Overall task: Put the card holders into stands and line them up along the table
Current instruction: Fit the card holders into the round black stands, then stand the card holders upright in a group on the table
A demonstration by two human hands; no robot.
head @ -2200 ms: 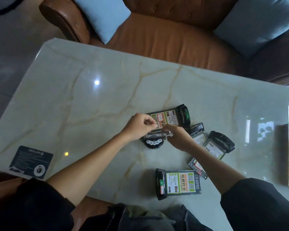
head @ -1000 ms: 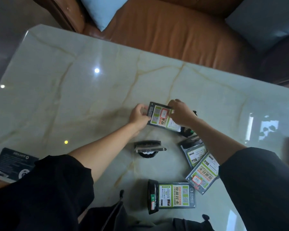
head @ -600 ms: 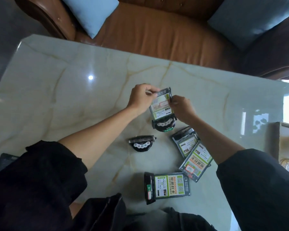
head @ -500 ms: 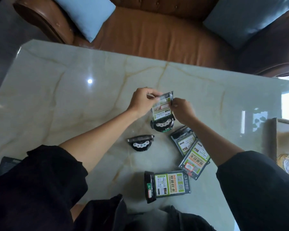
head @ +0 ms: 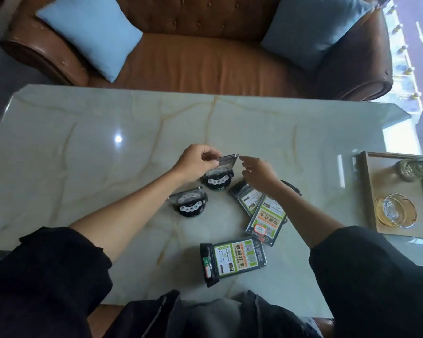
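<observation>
Both hands are working at the second upright card holder [head: 224, 164]: my left hand [head: 195, 163] is pinching its top edge while it is sitting in its black stand [head: 217, 182], and my right hand [head: 257, 170] is hanging just beside it, fingers loose and grasping nothing. Just nearer me than that stand, a first holder [head: 188, 202] is already standing, so I am judging two done. Three more [head: 265, 219] are lying flat on the surface [head: 83, 147] to its right and nearer me, and the lining-up is not yet done.

Dim interior, daylight from window [head: 410, 69] at right, lamp glare spot on table [head: 118, 139] — wide-angle bowing, soft blur at frame edges
</observation>
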